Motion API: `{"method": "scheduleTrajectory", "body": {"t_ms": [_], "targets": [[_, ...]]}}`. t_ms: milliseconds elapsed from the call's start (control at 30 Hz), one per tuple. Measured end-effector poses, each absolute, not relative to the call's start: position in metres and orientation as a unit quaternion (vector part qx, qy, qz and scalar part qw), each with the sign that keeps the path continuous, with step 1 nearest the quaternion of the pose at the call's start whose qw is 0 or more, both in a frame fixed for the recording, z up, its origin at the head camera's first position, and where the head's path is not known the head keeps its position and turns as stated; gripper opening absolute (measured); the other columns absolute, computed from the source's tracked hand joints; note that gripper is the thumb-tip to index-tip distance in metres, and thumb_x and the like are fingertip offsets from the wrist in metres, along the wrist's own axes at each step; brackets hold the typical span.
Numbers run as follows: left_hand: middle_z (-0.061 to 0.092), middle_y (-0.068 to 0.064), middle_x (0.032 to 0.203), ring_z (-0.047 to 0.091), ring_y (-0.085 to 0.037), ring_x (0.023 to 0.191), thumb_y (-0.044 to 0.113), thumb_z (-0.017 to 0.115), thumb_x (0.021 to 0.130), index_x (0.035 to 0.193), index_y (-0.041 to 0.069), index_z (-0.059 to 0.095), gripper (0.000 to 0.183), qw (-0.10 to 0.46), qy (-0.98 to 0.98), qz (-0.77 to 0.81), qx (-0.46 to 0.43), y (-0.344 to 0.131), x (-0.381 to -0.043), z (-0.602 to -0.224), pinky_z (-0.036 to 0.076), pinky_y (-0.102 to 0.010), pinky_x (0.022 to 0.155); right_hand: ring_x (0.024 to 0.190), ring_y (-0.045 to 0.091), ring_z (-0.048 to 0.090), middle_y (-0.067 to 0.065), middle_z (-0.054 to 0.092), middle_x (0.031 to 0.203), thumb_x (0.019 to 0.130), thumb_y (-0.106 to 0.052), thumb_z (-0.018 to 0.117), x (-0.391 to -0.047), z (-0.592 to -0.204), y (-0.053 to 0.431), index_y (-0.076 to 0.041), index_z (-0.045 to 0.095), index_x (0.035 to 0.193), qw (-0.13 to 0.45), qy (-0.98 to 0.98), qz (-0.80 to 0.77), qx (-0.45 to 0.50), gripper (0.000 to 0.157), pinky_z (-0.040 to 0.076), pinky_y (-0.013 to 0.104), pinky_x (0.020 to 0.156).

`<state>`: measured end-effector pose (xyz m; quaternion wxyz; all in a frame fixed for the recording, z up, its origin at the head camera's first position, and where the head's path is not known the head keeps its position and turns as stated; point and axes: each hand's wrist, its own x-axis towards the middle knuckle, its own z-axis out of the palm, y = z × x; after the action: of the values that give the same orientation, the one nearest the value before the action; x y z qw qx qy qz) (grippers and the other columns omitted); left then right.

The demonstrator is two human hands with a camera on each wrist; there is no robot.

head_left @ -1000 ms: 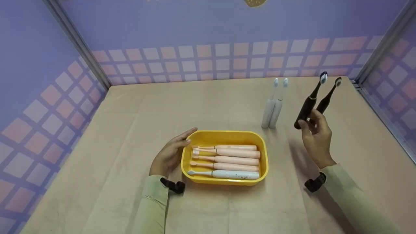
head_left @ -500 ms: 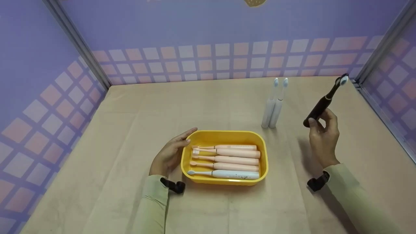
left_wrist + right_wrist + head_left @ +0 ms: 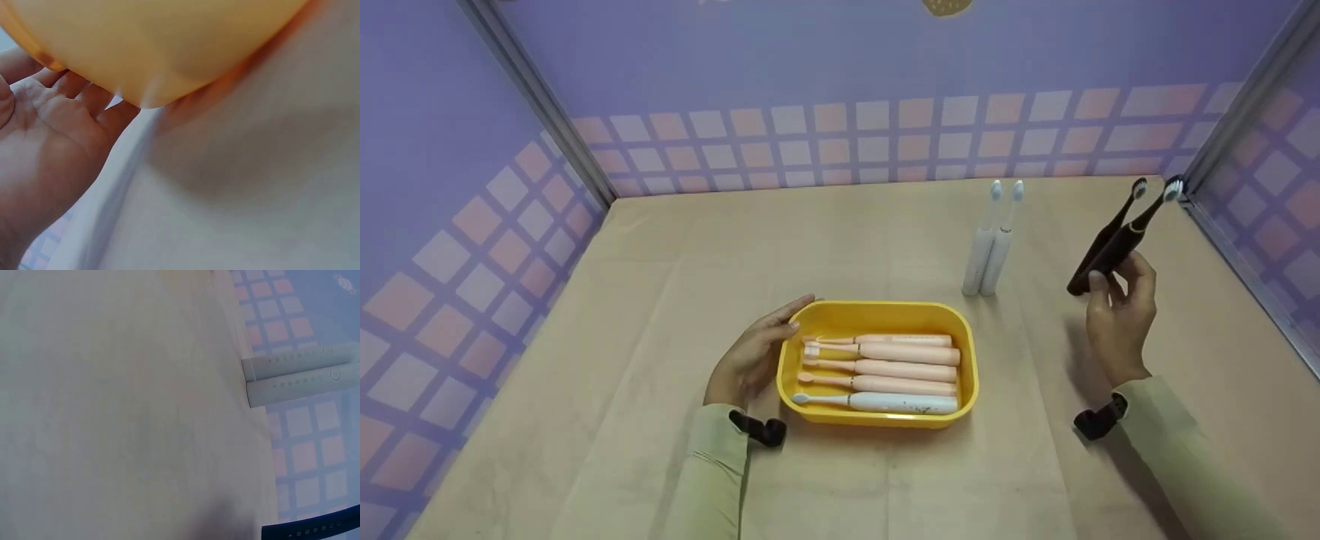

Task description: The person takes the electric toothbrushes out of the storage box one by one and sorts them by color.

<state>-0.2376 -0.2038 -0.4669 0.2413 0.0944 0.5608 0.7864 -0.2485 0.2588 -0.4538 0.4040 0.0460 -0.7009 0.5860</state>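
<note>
Right hand (image 3: pixel 1121 322): at right of the desk (image 3: pixel 697 247); fingers clasping the near dark brush, thumb on its near side.
Near dark brush (image 3: pixel 1121 247): one, bristles up, leaning right; lower handle within the fingers, base showing just left of the thumb, bristles above and beyond the hand. Whether the base touches the desk cannot be told.
Far dark brush (image 3: pixel 1099 244): one, bristles up, just left of and beyond its mate, which partly overlaps its lower handle. Contact with the fingers cannot be told.
White brushes (image 3: pixel 997 259): two, upright on the desk, side by side, left of the dark pair and apart from the right hand.
Box (image 3: pixel 877 319): one, yellow, rounded corners; left of the right hand, nearer than the white brushes.
Left hand (image 3: pixel 750 352): at the left end of the box; fingers extended and resting against its outer wall, thumb at the rim.
Pink brushes (image 3: pixel 907 370): four, lying in the box, heads to the left.
Pale blue brush (image 3: pixel 904 403): one, same box, along the near side, head to the left.
Sleeves (image 3: pixel 1170 435): two, pale green, each with a black band at the wrist.
</note>
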Motion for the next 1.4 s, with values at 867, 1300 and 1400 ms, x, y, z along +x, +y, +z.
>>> {"method": "scheduleTrajectory", "body": {"t_ms": [867, 1300, 1400], "targets": [[0.041, -0.012, 0.148, 0.049, -0.023, 0.13, 0.013, 0.044, 0.101, 0.152, 0.017, 0.032, 0.052, 0.236, 0.595, 0.763, 0.092, -0.205, -0.239, -0.464, 0.046, -0.031, 0.103, 0.115, 0.007, 0.051, -0.012, 0.051, 0.114, 0.094, -0.001, 0.053, -0.256, -0.456, 0.281, -0.01, 0.045, 0.134, 0.366, -0.707, 0.602, -0.055, 0.041, 0.044, 0.027, 0.103], [0.04, -0.013, 0.149, 0.049, -0.024, 0.13, 0.012, 0.043, 0.101, 0.152, 0.016, 0.029, 0.053, 0.243, 0.598, 0.758, 0.096, -0.204, -0.238, -0.461, 0.047, -0.032, 0.102, 0.117, 0.006, 0.048, -0.01, 0.049, 0.116, 0.096, -0.003, 0.052, -0.254, -0.446, 0.286, -0.013, 0.041, 0.137, 0.293, -0.722, 0.619, -0.099, 0.044, 0.041, 0.023, 0.106], [0.038, -0.014, 0.15, 0.049, -0.023, 0.13, 0.013, 0.042, 0.102, 0.153, 0.015, 0.029, 0.053, 0.242, 0.608, 0.75, 0.097, -0.204, -0.238, -0.459, 0.047, -0.032, 0.102, 0.119, 0.006, 0.047, -0.011, 0.048, 0.118, 0.097, -0.005, 0.051, -0.258, -0.451, 0.291, -0.014, 0.039, 0.139, 0.282, -0.73, 0.613, -0.107, 0.045, 0.041, 0.021, 0.106]]}}
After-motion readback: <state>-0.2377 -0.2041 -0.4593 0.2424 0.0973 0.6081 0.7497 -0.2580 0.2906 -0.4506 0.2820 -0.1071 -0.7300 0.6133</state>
